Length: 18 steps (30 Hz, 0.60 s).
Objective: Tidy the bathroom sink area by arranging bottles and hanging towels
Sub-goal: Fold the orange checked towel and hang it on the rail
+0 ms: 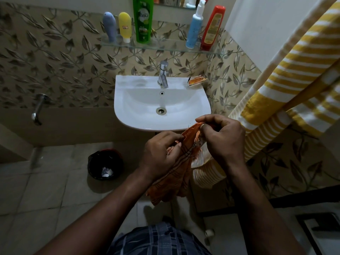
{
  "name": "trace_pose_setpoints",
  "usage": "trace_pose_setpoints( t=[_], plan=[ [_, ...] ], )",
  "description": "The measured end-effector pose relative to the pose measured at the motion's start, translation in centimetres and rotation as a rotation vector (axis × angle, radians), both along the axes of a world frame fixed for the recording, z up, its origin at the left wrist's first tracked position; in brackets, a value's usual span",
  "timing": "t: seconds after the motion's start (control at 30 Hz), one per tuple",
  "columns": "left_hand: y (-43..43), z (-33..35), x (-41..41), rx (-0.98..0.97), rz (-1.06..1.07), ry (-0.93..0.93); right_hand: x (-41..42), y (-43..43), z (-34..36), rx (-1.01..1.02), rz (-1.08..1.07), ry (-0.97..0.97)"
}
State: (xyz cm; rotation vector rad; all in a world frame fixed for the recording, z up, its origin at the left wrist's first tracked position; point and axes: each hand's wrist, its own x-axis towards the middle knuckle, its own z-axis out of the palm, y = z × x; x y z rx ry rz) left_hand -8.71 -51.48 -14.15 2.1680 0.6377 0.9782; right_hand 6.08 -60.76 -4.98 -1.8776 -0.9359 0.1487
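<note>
Checked shorts (158,240) fill the bottom edge of the head view. Above them, the left hand (161,153) and the right hand (222,137) each have a closed grip on a small orange towel (187,144). The fingers pinch its frayed top edge just in front of the front rim of the sink (125,83), and the rest hangs down between the wrists.

The step in hand looks like opening out this towel for hanging. The next move calls for spreading the edge and finding a free rail or hook, perhaps near the yellow striped towel (287,74) hanging on the right.

Bottles stand along the glass shelf (161,46) above the sink. The green bottle (143,19) reads "Vatika"; the other labels are too small to read.
</note>
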Motion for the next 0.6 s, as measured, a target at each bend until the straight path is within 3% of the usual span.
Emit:
trace_pose_setpoints(
  t=[0.13,0.6],
  plan=[
    [0.1,-0.1,0.7,-0.030,-0.032,0.066,0.1,0.1,0.2,0.007,0.001,0.016],
    [0.5,0.4,0.2,-0.286,0.095,-0.065,1.7,-0.3,-0.5,-0.019,-0.046,0.035]
  ],
)
